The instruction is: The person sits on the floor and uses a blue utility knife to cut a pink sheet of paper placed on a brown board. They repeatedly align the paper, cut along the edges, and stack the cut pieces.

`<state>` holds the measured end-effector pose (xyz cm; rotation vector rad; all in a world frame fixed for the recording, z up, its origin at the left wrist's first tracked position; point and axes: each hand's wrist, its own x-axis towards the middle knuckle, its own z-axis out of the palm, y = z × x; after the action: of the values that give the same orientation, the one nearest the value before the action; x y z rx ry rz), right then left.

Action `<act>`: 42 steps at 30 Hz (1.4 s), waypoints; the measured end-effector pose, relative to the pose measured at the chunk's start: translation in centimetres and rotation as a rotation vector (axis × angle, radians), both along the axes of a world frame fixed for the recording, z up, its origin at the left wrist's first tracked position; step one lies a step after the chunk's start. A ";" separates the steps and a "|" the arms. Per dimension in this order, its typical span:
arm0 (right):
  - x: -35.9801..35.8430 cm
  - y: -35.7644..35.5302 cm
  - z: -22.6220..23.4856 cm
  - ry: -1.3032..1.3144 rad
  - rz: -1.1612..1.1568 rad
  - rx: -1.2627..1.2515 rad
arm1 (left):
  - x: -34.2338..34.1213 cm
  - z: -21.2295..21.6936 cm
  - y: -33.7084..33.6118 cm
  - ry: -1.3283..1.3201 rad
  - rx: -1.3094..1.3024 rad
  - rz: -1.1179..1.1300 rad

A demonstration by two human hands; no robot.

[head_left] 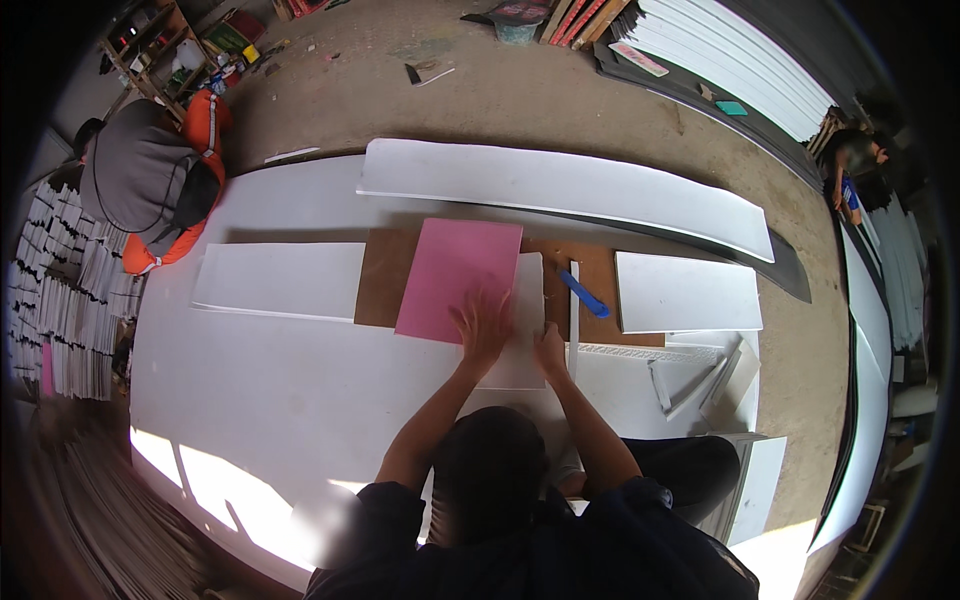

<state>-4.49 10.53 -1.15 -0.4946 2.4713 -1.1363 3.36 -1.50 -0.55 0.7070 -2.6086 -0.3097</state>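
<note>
My left hand [482, 325] lies flat, fingers spread, on the lower part of a pink rectangular sheet [462, 265]. Partly beneath that sheet is a white board [520, 370], its lower part showing between my arms. At the white board's right edge my right hand [549, 355] is closed; whatever its fingers grip is hidden. Just right of it runs a narrow white strip [574, 325]. A blue utility knife [585, 293] rests across the strip's upper part, over a brown board [600, 260].
White panels lie left [280, 280] and right [688, 292] of the brown board. A long white panel [560, 190] spans the table's far side. Offcuts [690, 390] sit at right. One person [150, 175] is at far left, another [853, 175] at far right.
</note>
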 end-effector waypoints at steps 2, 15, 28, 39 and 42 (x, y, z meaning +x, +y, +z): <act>-1.0 -0.5 3.3 0.177 0.088 -0.025 | 1.2 -2.1 -3.7 -0.072 -0.083 0.104; -5.4 13.2 33.4 1.252 0.362 0.014 | -3.6 23.7 -5.3 0.159 2.176 -0.721; -2.1 35.1 31.1 0.468 -0.400 -0.488 | -8.8 29.3 12.0 0.545 1.578 -0.990; -2.4 48.8 28.6 0.317 -0.573 -0.853 | -19.3 32.6 27.5 0.056 1.463 -1.066; -0.9 55.3 28.7 0.244 -0.739 -0.937 | -21.0 32.8 35.2 0.105 1.261 -1.267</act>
<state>-5.34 65.86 27.57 0.1126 2.2000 -2.6842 -17.61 33.70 32.24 -0.7966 -2.0977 -2.2772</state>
